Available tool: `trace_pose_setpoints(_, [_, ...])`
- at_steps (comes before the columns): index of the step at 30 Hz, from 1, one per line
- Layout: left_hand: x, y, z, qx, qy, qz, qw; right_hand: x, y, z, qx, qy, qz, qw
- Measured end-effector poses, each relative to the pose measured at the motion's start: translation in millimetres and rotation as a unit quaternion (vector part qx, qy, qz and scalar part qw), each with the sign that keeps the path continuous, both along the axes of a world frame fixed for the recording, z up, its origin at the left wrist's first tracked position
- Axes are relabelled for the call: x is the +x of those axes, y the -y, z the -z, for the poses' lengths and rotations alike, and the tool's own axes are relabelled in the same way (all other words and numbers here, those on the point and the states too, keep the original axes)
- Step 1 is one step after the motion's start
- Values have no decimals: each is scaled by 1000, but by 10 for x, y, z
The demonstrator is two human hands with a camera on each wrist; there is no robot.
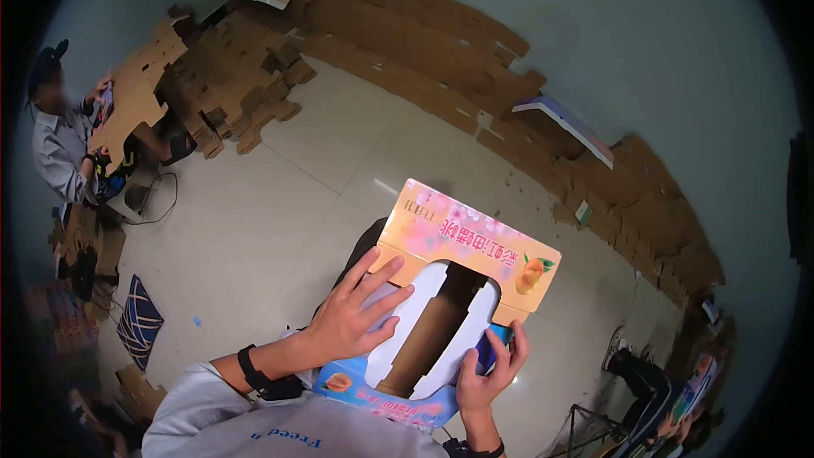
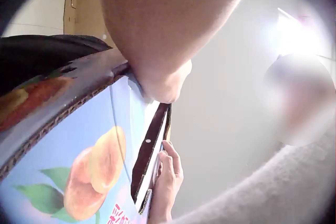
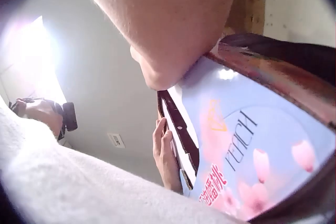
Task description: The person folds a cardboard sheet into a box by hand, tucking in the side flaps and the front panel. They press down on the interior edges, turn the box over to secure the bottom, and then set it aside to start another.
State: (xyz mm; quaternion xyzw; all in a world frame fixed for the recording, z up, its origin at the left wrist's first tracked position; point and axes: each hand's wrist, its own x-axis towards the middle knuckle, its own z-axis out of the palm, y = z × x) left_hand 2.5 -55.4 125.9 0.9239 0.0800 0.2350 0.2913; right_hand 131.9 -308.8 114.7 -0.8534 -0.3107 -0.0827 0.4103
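Observation:
A peach-printed cardboard box [image 1: 471, 229] stands before my body in the head view, with an orange panel on its far side and a blue one on its near side. White inner flaps [image 1: 415, 309] flank a long opening that shows brown cardboard inside. My left hand [image 1: 356, 309] lies spread over the left side, fingers resting on the flap and the orange panel's edge. At the right edge is my right hand [image 1: 492, 369], its fingertips touching the box beside the right flap. Both wrist views show the box's printed side [image 2: 79, 155] close up.
Flattened brown cardboard [image 1: 407, 42] leans in a long row along the wall. Another person [image 1: 64, 131] sits at the left, holding a cardboard sheet [image 1: 136, 102]. A patterned cushion [image 1: 138, 322] lies on the tiled floor [image 1: 280, 229]. Dark-clothed legs [image 1: 640, 386] show at lower right.

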Motion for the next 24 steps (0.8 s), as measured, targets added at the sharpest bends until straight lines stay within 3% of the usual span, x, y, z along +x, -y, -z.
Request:
trace_pose_setpoints(5, [33, -173, -121, -9, 5, 22, 1000, -152, -4, 61, 12, -6, 22, 1000])
trace_pose_setpoints(8, [11, -214, -216, -33, 14, 49, 998, -196, -349, -18, 211, -148, 176, 950])
trace_pose_setpoints(9, [80, -223, -245, -42, 26, 56, 997, -120, -194, 86, 108, -172, 175, 963])
trace_pose_setpoints(12, [286, -171, -267, -100, 47, 105, 988, -64, -7, 223, 187, -349, 191, 898])
trace_pose_setpoints(13, [342, -168, -331, -132, 48, 106, 984, -37, 32, 262, 168, -324, 186, 912])
trace_pose_setpoints(18, [464, -350, -103, -145, 86, 125, 978, -128, 271, 506, 171, -315, 252, 899])
trace_pose_setpoints(24, [572, -453, -103, -160, 86, 150, 972, -277, 50, 9, 150, -343, 272, 887])
